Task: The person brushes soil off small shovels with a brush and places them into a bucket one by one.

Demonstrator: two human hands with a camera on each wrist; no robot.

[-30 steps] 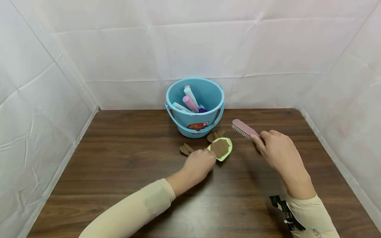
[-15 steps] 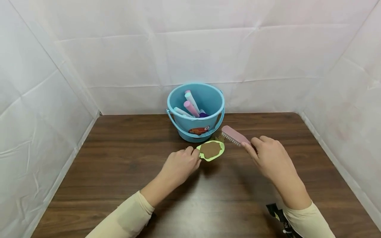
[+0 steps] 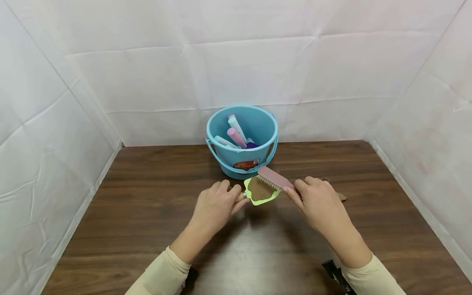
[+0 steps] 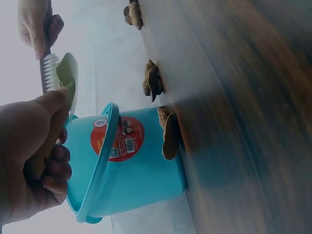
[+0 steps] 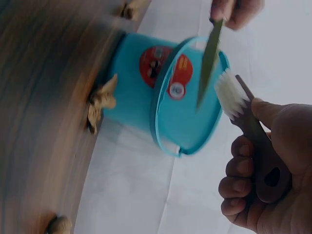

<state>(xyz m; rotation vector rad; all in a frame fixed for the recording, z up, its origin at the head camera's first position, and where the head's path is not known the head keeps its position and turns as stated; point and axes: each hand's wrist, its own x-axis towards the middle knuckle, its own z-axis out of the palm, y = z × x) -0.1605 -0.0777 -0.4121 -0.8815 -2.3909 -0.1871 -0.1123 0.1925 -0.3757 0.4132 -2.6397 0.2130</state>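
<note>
My left hand [image 3: 217,205] grips the handle of a small hand shovel with a light green blade [image 3: 259,201]; its face bears a large brown patch. In the left wrist view the shovel's handle [image 4: 52,129] lies inside my curled fingers. My right hand [image 3: 318,203] holds a pink brush [image 3: 275,177] with white bristles by its handle. The bristles [image 5: 230,95] face the shovel blade [image 5: 209,66] in the right wrist view. In the head view they overlap the brown patch; whether they touch it I cannot tell. Both tools are held above the table, in front of the bucket.
A blue bucket [image 3: 236,157] with its handle hanging forward holds several pink, white and purple items [image 3: 236,137]. Brown lumpy pieces [image 4: 169,134] lie on the dark wooden table [image 3: 158,217] around it. White sheeting [image 3: 250,69] encloses the sides and back.
The left hand has drawn back to the left with the shovel. The right hand has brought the brush leftward and slightly down, until its bristles overlap the shovel blade in the head view.
</note>
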